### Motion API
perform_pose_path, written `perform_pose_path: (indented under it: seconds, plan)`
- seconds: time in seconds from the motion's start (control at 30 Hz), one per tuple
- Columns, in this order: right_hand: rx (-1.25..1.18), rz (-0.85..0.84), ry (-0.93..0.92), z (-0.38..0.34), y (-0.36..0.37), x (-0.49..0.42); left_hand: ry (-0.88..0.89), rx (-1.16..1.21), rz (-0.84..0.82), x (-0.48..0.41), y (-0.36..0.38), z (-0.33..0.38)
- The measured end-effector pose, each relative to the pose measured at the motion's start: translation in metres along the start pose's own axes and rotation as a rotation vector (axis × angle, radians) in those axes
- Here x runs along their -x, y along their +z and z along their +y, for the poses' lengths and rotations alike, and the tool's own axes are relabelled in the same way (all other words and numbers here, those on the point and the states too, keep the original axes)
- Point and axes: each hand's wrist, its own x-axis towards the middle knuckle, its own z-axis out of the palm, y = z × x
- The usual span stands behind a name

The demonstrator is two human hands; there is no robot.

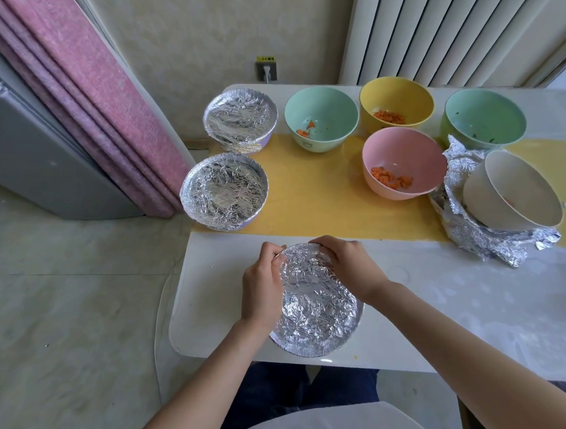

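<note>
A bowl covered with crinkled silver foil (316, 310) stands on the white table near its front left corner. My left hand (261, 288) lies along the bowl's left side, its fingers curled onto the foil at the far left rim. My right hand (347, 265) reaches over the far rim, fingers bent down on the foil edge there. Both hands pinch or press the foil against the rim.
Two more foil-covered bowls (223, 190) (240, 118) stand at the table's left edge. Behind are a mint bowl (321, 118), a yellow bowl (396, 102), a pink bowl (404, 163) with carrot pieces, another green bowl (483, 119), and a white bowl (513, 192) tilted on loose foil (488, 246).
</note>
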Motion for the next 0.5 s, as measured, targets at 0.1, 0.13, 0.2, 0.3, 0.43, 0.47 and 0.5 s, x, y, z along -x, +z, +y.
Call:
perform_pose_path:
  seconds: [0.1,0.13,0.2,0.3,0.43,0.47,0.5]
  plan:
    - [0.053,-0.016,0.047,0.004,0.001,-0.004,-0.133,0.015,-0.002,0.000,0.004,-0.006]
    - [0.048,-0.016,0.075,0.006,0.002,-0.004,-0.176,0.025,0.018,0.000,0.005,-0.008]
    - [0.005,-0.008,0.144,0.011,0.004,-0.005,-0.251,0.064,0.061,0.002,0.006,-0.008]
    - [-0.068,0.039,0.205,0.015,0.009,-0.007,-0.337,0.137,0.087,0.003,0.005,-0.004]
    - [-0.037,0.044,0.187,0.016,0.017,-0.008,-0.372,0.144,0.094,0.006,0.004,-0.002]
    - [-0.028,0.046,0.175,0.017,0.018,-0.007,-0.374,0.150,0.094,0.007,0.004,-0.003]
    - [-0.021,0.051,0.165,0.018,0.020,-0.006,-0.375,0.160,0.088,0.007,0.004,-0.005]
